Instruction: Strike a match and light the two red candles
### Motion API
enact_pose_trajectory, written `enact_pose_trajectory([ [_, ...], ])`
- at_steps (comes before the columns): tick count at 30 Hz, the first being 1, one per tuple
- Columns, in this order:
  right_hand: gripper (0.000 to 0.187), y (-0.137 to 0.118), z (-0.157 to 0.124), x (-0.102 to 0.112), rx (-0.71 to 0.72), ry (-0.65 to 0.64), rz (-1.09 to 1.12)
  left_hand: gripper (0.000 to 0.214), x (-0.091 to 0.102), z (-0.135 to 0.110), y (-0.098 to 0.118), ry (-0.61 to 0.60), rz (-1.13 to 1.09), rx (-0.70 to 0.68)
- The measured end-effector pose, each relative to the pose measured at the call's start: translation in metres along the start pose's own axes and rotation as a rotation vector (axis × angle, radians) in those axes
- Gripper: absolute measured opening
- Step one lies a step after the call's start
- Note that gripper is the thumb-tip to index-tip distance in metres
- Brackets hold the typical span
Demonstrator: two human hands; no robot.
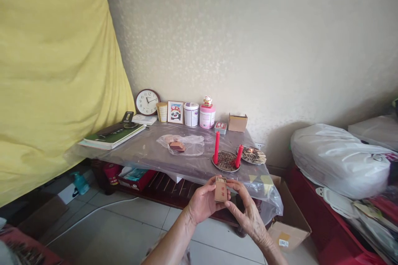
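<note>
Left hand [203, 203] holds a small cardboard matchbox [220, 189] upright, fingers wrapped around its near side, above the floor tiles and just short of the table's near edge. The box is partly open, with match heads showing at its top end. Right hand [247, 211] is curled and partly open beside it, with fingertips [235, 185] at the box's upper right edge; whether they grip it cannot be told. Far ahead stands a low table [149, 149] under a clear plastic sheet [139, 153]. On the sheet, two red candles [217, 147] stand upright on a round metal tray [220, 165] holding dark granular material. To their right is a second metal plate [252, 155] bearing a heap of matchsticks. Left of the candles, a brown item [177, 146] lies on a plastic bag [192, 145]. Along the wall are a round wall clock [147, 102], a panda picture frame [175, 112] and two tins [191, 114].
</note>
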State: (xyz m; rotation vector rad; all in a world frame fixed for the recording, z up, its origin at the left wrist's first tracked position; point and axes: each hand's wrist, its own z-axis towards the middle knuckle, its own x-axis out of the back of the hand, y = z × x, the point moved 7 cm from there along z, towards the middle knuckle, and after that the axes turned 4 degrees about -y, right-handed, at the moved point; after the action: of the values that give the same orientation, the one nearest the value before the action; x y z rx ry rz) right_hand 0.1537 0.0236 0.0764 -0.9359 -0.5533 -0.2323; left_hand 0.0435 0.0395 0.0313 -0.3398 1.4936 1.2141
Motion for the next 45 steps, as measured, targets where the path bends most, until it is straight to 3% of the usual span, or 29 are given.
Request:
enact_pose_trajectory([
  [25,0.042,0.0061,-0.0025,-0.0071,-0.006,-0.077,-0.074,0.031,0.0002,-0.0008,-0.0038,-0.008,0.027,0.028],
  [45,0.041,0.0022,-0.0039,-0.0046,0.008,-0.058,-0.077,0.027,-0.0007,-0.0018,-0.0030,-0.001,0.042,0.015],
])
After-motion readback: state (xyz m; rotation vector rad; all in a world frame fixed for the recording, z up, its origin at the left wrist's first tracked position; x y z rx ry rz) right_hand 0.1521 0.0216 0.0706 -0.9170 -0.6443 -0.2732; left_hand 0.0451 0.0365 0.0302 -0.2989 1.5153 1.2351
